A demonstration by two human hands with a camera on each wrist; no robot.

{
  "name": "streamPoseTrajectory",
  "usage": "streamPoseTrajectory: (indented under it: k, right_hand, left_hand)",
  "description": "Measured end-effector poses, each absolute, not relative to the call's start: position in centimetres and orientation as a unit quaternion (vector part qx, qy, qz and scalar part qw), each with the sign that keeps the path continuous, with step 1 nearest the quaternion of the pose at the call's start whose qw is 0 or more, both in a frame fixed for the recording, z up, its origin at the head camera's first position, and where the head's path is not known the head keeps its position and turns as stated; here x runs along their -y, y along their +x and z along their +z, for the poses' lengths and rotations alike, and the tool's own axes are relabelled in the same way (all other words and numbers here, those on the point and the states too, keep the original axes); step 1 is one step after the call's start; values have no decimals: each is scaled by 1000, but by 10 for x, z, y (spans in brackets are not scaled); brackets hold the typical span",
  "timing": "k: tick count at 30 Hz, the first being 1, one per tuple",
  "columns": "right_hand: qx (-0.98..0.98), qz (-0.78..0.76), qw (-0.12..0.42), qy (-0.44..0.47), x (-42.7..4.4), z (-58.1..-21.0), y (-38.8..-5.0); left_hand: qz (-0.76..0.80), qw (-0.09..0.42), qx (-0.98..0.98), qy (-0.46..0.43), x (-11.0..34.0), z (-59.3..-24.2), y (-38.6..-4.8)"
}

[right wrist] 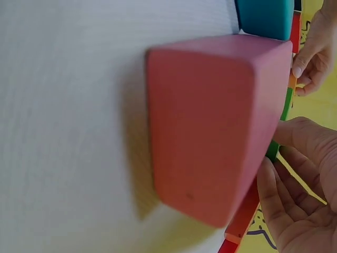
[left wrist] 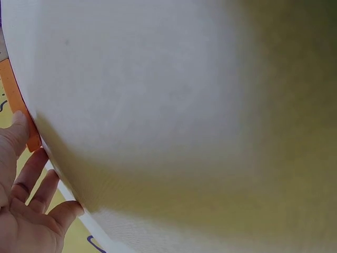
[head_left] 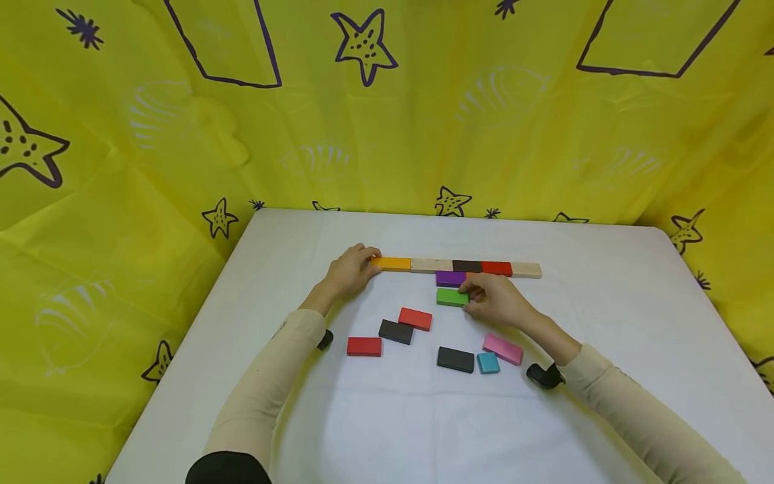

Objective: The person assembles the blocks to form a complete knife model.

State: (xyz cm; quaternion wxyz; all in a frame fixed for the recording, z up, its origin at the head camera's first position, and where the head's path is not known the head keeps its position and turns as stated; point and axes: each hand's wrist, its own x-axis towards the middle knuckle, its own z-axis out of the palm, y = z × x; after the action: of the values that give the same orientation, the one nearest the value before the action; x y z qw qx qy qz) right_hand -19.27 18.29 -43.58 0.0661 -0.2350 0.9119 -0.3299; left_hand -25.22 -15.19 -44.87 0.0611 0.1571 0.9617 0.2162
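My left hand point(head_left: 353, 270) is at the left end of a row of flat wooden blocks, its thumb and finger pinching the end of the yellow-orange block point(head_left: 396, 264). Plain wood point(head_left: 431, 265), dark brown point(head_left: 466, 265), red point(head_left: 496, 269) and another plain block point(head_left: 526, 270) continue that row. Just below it sits a purple block point(head_left: 450, 279), beside an orange one mostly hidden by my right hand point(head_left: 497, 300). That hand pinches the right end of a green block point(head_left: 450, 297), a little nearer me than the purple one.
Loose blocks lie nearer me: two red point(head_left: 415, 319) point(head_left: 364, 347), two dark point(head_left: 396, 331) point(head_left: 455, 359), a small teal one point(head_left: 488, 363) and a pink one point(head_left: 503, 349). The pink block point(right wrist: 205, 132) looms large beneath my right wrist. A yellow patterned cloth point(head_left: 387, 134) hangs behind the white table point(head_left: 387, 417).
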Motion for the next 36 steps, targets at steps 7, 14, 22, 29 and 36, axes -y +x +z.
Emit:
streamPoseTrajectory:
  k: [7,14,22,29,36]
  right_hand:
    - [-918,-311,51,-242,-185,-435,-191]
    - [-925,-285,43,-245,-185,-434,-191]
    - [-930,-276,38,-240,-184,-432,-191]
    - [-930,-279,33,-238,-184,-432,-192]
    - [-933,-277,39,-228,-184,-433,-194]
  left_hand:
    - [213,62,-963,152,151,-448,-251]
    - [213,58,-963,155,151,-447,-251]
    - [210,60,-963,156,151,-448,-251]
    - [215,57,-962,156,151,-447,-251]
    - [214,64,-962,154,151,-448,-251]
